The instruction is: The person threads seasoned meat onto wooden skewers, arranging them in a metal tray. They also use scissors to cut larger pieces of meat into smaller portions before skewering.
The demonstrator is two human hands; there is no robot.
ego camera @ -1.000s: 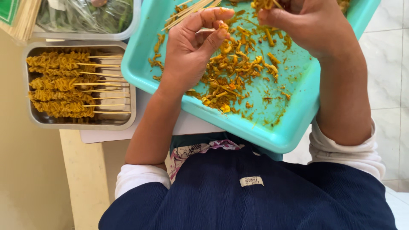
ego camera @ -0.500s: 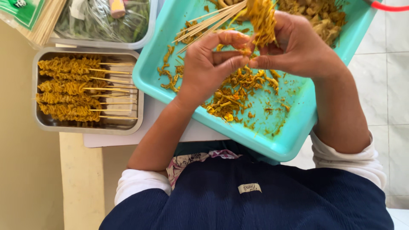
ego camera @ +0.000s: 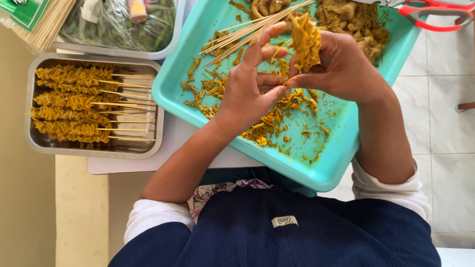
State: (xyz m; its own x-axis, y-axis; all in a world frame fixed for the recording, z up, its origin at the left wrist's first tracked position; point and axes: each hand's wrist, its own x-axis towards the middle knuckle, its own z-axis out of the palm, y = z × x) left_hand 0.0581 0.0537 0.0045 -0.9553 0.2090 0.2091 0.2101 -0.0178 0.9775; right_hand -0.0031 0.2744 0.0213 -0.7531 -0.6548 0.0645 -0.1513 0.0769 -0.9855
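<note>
Over the teal tray [ego camera: 341,148], the right hand [ego camera: 341,69] pinches a ruffled yellow strip of meat [ego camera: 307,42], bunched on what looks like a skewer, while the left hand [ego camera: 252,94] closes thumb and fingers just below it. This looks like the threading step. Next, I'd judge, comes pushing the folds snug (loose sticks [ego camera: 247,29] lie beside). Finished skewers [ego camera: 74,104] fill the metal pan [ego camera: 34,143] on the bench [ego camera: 79,207].

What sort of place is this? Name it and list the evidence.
Probably a home kitchen or small food-prep spot. A turquoise tray holds yellow spiced meat strips, a metal tin holds finished skewers, and red-handled scissors lie on a tiled floor. The right hand holds a threaded skewer.
</note>
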